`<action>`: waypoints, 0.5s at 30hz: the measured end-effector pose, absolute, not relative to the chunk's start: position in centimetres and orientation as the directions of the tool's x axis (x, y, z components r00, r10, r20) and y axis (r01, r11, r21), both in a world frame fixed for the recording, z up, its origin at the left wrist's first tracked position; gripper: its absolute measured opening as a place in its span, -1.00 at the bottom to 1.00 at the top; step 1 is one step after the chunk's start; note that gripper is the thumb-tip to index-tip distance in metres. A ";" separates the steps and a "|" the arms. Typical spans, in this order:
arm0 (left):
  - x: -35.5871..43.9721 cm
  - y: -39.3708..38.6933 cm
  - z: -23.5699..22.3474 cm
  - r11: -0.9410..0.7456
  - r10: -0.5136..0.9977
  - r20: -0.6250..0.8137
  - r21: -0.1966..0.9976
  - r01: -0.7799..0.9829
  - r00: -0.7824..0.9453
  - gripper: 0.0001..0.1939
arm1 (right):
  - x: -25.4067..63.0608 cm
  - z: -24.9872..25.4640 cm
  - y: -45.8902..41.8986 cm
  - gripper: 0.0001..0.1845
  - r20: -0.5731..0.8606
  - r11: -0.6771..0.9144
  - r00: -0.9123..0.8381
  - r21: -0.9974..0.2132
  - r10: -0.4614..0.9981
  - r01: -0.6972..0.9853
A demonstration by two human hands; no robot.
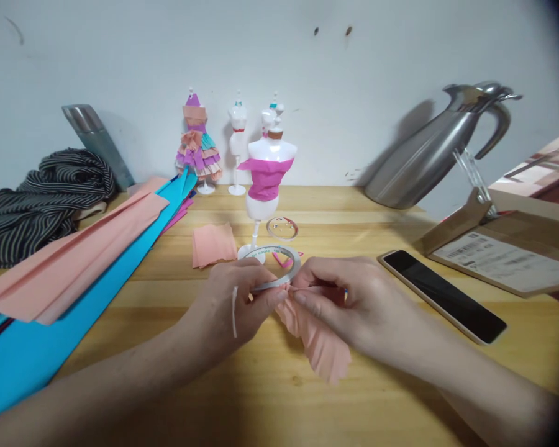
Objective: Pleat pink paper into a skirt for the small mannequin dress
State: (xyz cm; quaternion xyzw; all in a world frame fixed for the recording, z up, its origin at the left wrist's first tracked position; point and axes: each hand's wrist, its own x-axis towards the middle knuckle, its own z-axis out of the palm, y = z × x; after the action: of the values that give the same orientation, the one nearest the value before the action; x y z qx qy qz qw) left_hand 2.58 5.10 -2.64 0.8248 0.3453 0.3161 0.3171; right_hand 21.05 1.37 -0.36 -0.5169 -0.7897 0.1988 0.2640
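Observation:
In the middle, my left hand [235, 301] is closed, with a roll of tape [292, 268] hooked on it and its thumb pressing the gathered edge of a peach crepe paper strip [323, 347]. My right hand [349, 298] pinches the same edge close beside it. The strip hangs down in pleats below both hands. A thin white strip [235, 311] clings to the back of my left hand. Just behind stands a white mannequin [272, 149] with magenta paper [265, 180] around its torso. Near its base lies a peach paper piece [213, 244].
Folded peach paper [93, 254] and blue paper [88, 320] lie at left, beside striped cloth [51, 198] and a bottle [100, 143]. A doll-sized dress form [198, 146] stands behind. At right are a phone [442, 295], a cardboard box [494, 248] and a steel jug [423, 149].

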 end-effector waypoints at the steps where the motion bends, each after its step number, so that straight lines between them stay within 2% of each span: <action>1: 2.6 5.1 -2.6 -0.563 0.769 0.307 0.740 0.368 0.561 -0.73 | 21.1 -0.4 1.3 -0.82 0.212 0.384 -0.322 -0.584 0.923 0.715; 15: 2.6 4.9 -2.6 -0.545 0.776 0.292 0.756 0.362 0.558 -0.73 | 21.2 -0.2 1.5 -0.84 0.240 0.397 -0.317 -0.528 0.918 0.751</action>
State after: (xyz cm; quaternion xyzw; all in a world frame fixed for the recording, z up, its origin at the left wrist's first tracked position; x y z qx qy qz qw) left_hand 2.60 4.90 -2.63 0.8200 0.3471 0.3167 0.3269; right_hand 21.20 1.54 -0.18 -0.5245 -0.7951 0.1619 0.2577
